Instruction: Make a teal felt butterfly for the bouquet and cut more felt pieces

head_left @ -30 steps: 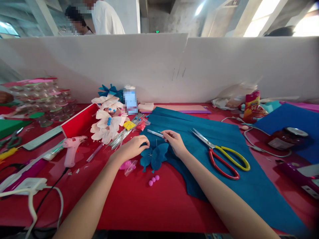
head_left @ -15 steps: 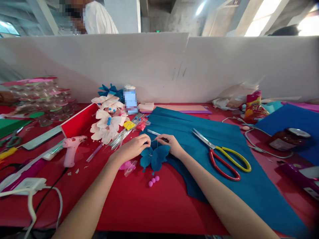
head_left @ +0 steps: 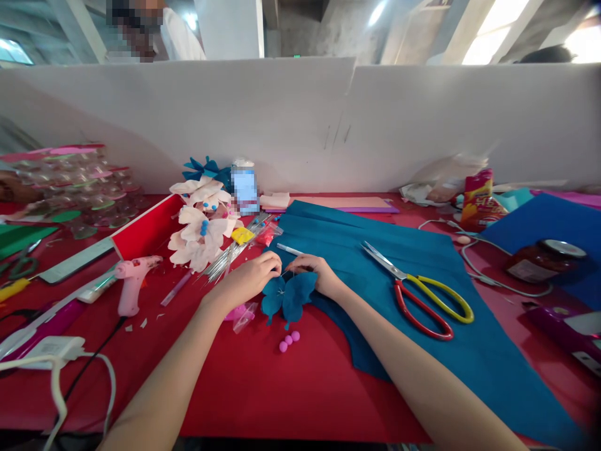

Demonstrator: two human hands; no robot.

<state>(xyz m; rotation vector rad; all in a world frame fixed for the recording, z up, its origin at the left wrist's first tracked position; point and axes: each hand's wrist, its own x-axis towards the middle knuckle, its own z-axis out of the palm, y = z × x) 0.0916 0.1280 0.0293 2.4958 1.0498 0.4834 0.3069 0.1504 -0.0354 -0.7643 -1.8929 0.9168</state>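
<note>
A teal felt butterfly with a pale thin strand at its centre lies on the red table in front of me. At its upper left edge, my left hand is closed in a pinch on a thin wire. My right hand is closed too, pinching the wire's other side just above the right wing. The wire is very fine and partly hidden by my fingers. Below the butterfly sit three pink pompoms. A small clear bag with pink pieces lies left of it, by my left wrist.
Teal felt sheet covers the right side, with red-and-yellow-handled scissors on it. To the left are a pink glue gun, cables, pale felt butterflies and a wire bundle. A jar stands at right.
Both hands and the butterfly have shifted slightly left in the view. My fingers still pinch above the butterfly; the pompoms and scissors stay in place.
</note>
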